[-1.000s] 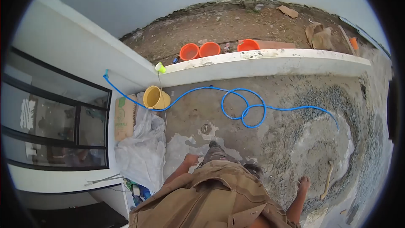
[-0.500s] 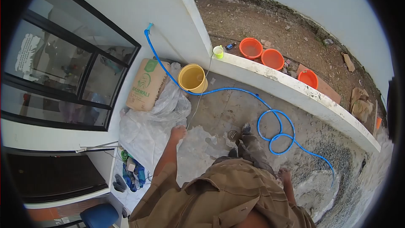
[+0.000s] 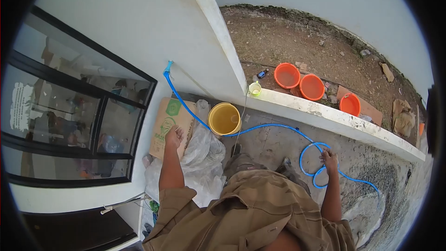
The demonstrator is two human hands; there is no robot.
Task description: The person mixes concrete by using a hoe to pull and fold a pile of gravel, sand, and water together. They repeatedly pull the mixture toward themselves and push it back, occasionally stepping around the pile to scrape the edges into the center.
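My left hand reaches forward, fingers apart and holding nothing I can see. In view it overlaps the brown paper sack with green print, which leans by the wall; a gap or touch between them cannot be judged. My right hand is out to the side with loosely spread fingers, above the looped part of a blue hose. No hold on the hose shows. Ahead of my feet stands a yellow bucket, with the hose passing along its near side up to a wall tap.
Crumpled clear plastic sheeting lies beside the sack. A low wall runs to the right, bearing a light green cup. Beyond it sit orange basins on soil. Wet grey mortar covers the floor at right. A dark-framed window is at left.
I have stepped forward, closer to the bucket and sack. Both arms have swung forward and up, my left hand now over the sack and my right beside the hose loops.
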